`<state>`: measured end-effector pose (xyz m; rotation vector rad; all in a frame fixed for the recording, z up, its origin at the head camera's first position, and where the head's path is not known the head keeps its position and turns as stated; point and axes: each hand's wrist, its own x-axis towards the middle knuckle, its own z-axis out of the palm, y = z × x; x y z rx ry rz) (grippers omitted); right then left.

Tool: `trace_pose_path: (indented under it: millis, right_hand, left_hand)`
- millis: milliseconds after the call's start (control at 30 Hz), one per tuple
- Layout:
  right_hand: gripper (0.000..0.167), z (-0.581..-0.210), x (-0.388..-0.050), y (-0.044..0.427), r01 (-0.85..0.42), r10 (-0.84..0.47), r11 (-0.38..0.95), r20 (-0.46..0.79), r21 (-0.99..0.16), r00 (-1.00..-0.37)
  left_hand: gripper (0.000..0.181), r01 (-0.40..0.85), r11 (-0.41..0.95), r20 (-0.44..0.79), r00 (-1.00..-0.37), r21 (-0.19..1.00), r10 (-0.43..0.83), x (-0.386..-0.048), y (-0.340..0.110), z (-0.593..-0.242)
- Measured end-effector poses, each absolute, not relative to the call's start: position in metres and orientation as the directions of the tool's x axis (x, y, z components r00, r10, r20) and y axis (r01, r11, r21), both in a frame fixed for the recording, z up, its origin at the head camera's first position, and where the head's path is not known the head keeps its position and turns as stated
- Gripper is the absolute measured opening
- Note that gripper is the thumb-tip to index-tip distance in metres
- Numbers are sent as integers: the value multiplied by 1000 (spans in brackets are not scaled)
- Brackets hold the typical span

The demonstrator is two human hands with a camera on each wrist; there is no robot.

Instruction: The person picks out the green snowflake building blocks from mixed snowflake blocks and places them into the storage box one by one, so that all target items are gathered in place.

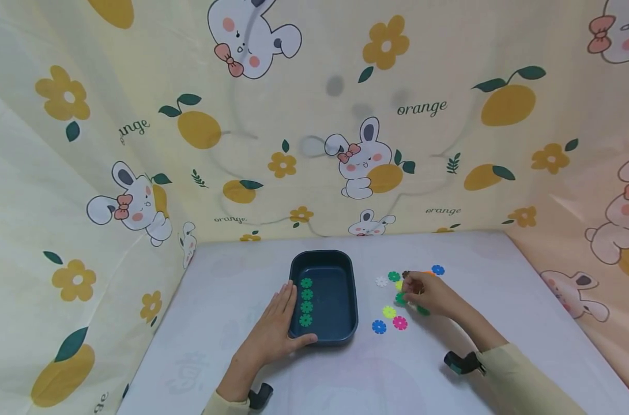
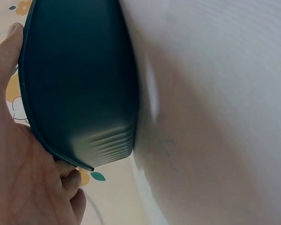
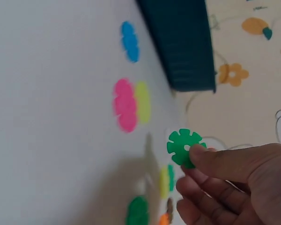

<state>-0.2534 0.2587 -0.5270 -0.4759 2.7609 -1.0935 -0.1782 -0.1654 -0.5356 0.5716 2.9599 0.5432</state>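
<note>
A dark blue-green rectangular tray (image 1: 331, 340) stands on the table, with a column of several green notched discs (image 1: 306, 294) along the left of its floor. My left hand (image 1: 272, 325) rests against the tray's left side, fingers straight along the rim and thumb over the near left corner. Right of the tray, my right hand (image 1: 430, 294) pinches a green snowflake-shaped building disc (image 3: 178, 146) between thumb and fingers, raised off the table. Beneath and around that hand lie loose discs, some partly hidden by it.
Nearest the front of the loose group are a blue disc (image 1: 379, 327), a pink disc (image 1: 399, 323) and a yellow disc (image 1: 389, 312). A white disc (image 1: 381, 281) and another blue disc (image 1: 437, 270) lie farther back. Patterned cloth (image 1: 314, 161) hangs behind the white table (image 1: 231, 271).
</note>
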Motion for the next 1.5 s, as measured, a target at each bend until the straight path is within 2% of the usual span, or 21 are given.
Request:
trace_pose_path:
  millis: [200,433,600,1167,1500]
  right_hand:
    - [11,-515,-263,238,-296,-374,605,65,-739,-925]
    - [13,-500,-269,202,-259,-397,514,40,-818,-917]
    - [12,-493,-270,176,-299,-490,457,43,-838,-871]
    - [8,-503,-271,105,-457,-720,421,18,-783,-694]
    - [10,-509,-281,84,-499,-767,464,-50,-732,-640]
  left_hand:
    - [127,345,870,-8,-929,353,371,-179,-166,-537]
    - [126,349,864,-6,-926,363,377,-179,-166,-538]
    - [125,345,863,-10,-927,369,375,-177,-166,-537]
    - [123,356,856,-9,-922,374,387,-179,-167,-536]
    - [123,361,854,-14,-919,375,394,-179,-166,-533]
